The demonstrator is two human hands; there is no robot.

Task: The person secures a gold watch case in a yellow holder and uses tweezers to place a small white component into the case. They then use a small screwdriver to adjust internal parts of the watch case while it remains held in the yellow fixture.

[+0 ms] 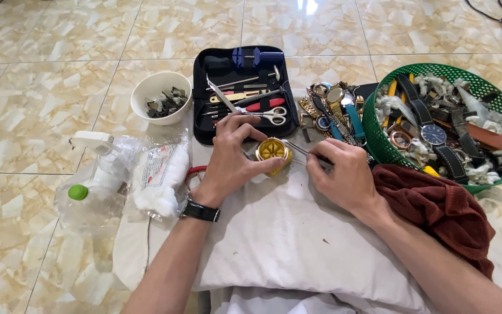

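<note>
My left hand point(232, 152) grips a round yellow watch-case holder point(273, 152) that rests on a white cloth point(286, 227). A black wristwatch sits on that wrist. To its right, my right hand point(341, 168) pinches thin metal tweezers point(300, 151), whose tips reach toward the holder's right side. Both hands sit close together over the cloth.
An open black tool case point(207, 125) with scissors, tweezers and screwdrivers lies beyond the hands. A white bowl point(153, 86) of small parts stands left of it. Loose watches point(335, 107), a green basket point(379, 142) of watches, a maroon towel point(437, 209), a plastic bottle point(91, 195) and bagged cotton point(161, 174) surround the cloth.
</note>
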